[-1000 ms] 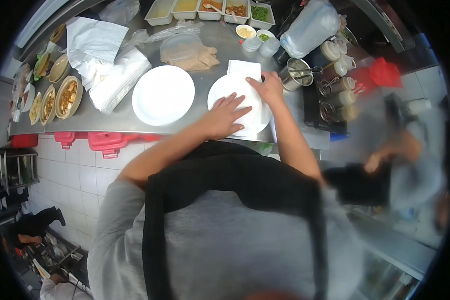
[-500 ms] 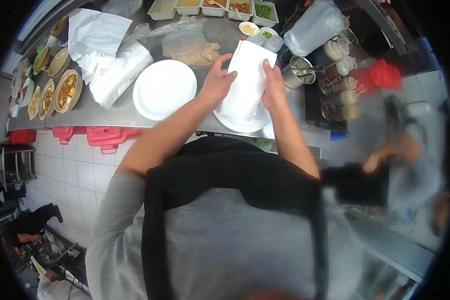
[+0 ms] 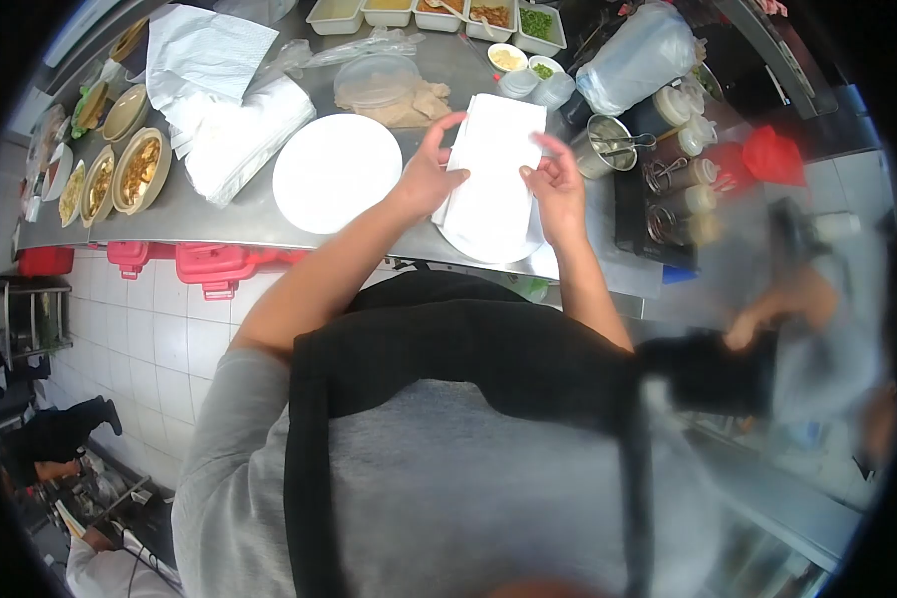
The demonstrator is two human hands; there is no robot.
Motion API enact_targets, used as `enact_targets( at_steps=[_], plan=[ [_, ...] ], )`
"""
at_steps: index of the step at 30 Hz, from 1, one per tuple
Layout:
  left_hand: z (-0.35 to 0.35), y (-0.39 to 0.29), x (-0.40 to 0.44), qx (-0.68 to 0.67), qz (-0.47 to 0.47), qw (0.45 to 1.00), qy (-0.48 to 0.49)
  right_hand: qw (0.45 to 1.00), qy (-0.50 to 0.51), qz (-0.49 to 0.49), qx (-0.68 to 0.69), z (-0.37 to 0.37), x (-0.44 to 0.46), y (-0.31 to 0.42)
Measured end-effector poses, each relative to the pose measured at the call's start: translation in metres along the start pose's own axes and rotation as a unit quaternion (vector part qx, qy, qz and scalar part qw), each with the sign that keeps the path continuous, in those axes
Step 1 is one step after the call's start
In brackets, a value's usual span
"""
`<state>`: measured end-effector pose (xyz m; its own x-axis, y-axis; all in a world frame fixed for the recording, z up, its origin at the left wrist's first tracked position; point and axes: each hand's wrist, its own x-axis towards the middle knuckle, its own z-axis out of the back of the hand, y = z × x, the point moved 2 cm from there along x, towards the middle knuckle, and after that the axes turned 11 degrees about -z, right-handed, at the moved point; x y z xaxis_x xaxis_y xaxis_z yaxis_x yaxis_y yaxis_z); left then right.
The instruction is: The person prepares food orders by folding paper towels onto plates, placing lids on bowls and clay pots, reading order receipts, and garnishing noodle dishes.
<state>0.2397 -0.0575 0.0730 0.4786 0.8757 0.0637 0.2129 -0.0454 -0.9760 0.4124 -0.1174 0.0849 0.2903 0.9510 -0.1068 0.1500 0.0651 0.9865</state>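
A stack of folded white paper (image 3: pixel 490 169) is held upright-lengthwise over the nearer part of the counter. My left hand (image 3: pixel 431 177) grips its left edge, thumb on top and index finger stretched along the side. On the right edge, my right hand (image 3: pixel 560 191) pinches the paper with the thumb; its upper fingers are raised and slightly blurred. Beneath the paper lies a white plate (image 3: pixel 488 251), mostly covered. Another round white plate (image 3: pixel 337 174) rests to the left of my left hand.
Left on the steel counter are a white plastic-wrapped paper pack (image 3: pixel 247 140) and bowls of food (image 3: pixel 140 169). Ingredient trays (image 3: pixel 439 15) line the back. A metal pot with tongs (image 3: pixel 606 145) and squeeze bottles (image 3: pixel 690 169) stand right. A co-worker's hand (image 3: pixel 747 321) is at far right.
The right hand's fingers have lifted and its thumb has slid lower and inward on the paper. The paper stack has shifted slightly down, and its layers show offset at the left edge.
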Motion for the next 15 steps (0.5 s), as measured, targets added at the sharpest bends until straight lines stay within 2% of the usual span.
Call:
enact_targets(
  at_steps=[1,4,5,7,8,11,14,15],
  plan=[
    [-0.001,0.006,-0.001,-0.015,-0.023,0.999,0.028,0.999,0.012,-0.020,-0.038,0.010,0.001,-0.008],
    [0.003,0.018,0.001,0.023,0.051,0.993,0.102,0.992,-0.005,-0.072,-0.101,0.022,0.003,-0.027],
    [0.005,0.020,0.000,0.136,0.033,0.982,0.125,0.990,-0.020,-0.087,-0.112,0.025,0.004,-0.034],
    [0.005,0.019,-0.002,0.354,-0.006,0.920,0.166,0.958,-0.016,-0.074,-0.277,0.035,0.008,-0.054],
    [0.006,0.033,0.000,0.368,-0.040,0.912,0.176,0.932,-0.013,-0.066,-0.357,0.040,0.011,-0.062],
    [-0.002,0.018,-0.015,0.471,-0.186,0.857,0.099,0.881,-0.076,0.041,-0.466,0.022,-0.013,-0.021],
    [-0.002,0.006,-0.020,0.565,-0.183,0.794,0.128,0.869,-0.067,0.146,-0.469,0.002,-0.021,0.004],
    [-0.003,0.009,-0.021,0.557,-0.186,0.798,0.136,0.855,-0.053,0.179,-0.483,-0.004,-0.020,0.001]
  ],
)
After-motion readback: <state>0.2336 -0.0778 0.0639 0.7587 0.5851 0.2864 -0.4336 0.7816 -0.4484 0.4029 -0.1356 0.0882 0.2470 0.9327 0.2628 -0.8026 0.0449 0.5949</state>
